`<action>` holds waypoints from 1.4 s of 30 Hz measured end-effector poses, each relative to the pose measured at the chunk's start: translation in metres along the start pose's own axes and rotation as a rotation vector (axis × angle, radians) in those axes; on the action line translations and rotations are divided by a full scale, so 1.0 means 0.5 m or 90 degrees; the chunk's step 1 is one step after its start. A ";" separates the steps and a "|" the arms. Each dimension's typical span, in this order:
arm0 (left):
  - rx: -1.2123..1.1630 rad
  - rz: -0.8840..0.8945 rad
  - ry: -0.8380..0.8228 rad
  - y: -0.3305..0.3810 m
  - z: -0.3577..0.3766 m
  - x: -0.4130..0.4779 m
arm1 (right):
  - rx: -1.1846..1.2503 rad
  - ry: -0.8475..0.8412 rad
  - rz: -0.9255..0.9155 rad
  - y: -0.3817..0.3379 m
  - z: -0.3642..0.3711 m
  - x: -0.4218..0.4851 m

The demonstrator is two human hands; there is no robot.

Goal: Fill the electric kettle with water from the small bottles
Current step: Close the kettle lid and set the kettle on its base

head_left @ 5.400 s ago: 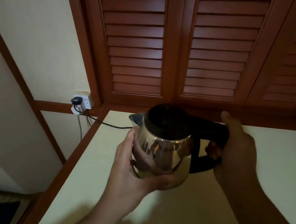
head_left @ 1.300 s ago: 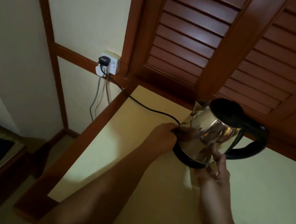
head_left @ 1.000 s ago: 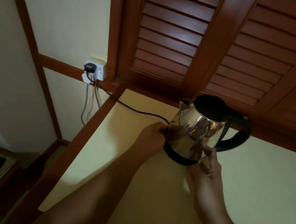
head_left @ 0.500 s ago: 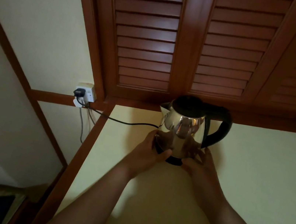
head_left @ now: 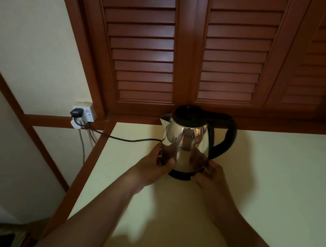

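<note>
A shiny steel electric kettle with a black lid and black handle stands upright on its black base at the back of the cream tabletop. My left hand grips the kettle's lower left side and the base there, thumb across the front. My right hand holds the base's right front edge with curled fingers. The spout points left, the handle right. No small bottles are in view.
A black cord runs from the base left to a plug in the wall socket. Brown louvred shutters rise right behind the kettle. The table's wooden left edge drops to the floor.
The kettle, carried in both hands 5.4 s ago, now stands on its base at the back of the table. Both hands have shifted down to the kettle's bottom and base.
</note>
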State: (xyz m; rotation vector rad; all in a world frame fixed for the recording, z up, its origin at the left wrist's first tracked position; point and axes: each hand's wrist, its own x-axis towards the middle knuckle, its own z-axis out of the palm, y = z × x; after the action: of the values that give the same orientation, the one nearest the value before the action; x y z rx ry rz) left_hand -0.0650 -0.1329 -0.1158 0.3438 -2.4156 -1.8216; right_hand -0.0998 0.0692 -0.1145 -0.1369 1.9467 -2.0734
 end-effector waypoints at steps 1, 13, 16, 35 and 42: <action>0.000 -0.002 -0.002 -0.002 0.000 0.001 | -0.006 -0.006 0.002 -0.001 -0.004 0.001; -0.020 -0.026 -0.019 0.018 -0.005 0.027 | -0.050 -0.041 0.011 -0.005 -0.021 0.025; -0.009 -0.042 -0.029 0.029 -0.007 0.037 | -0.059 -0.041 0.018 -0.004 -0.018 0.043; -0.100 0.095 0.118 0.102 -0.024 0.039 | -0.143 0.210 -0.222 -0.229 -0.065 0.109; -0.072 0.147 0.053 0.133 0.007 0.048 | -0.190 0.080 -0.160 -0.277 -0.015 0.149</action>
State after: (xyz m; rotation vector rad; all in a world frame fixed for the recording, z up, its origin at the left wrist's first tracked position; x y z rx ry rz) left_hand -0.0971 -0.1180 -0.0545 0.1234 -2.1840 -1.7935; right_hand -0.1929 0.0618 0.0124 -0.3375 2.4191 -1.9630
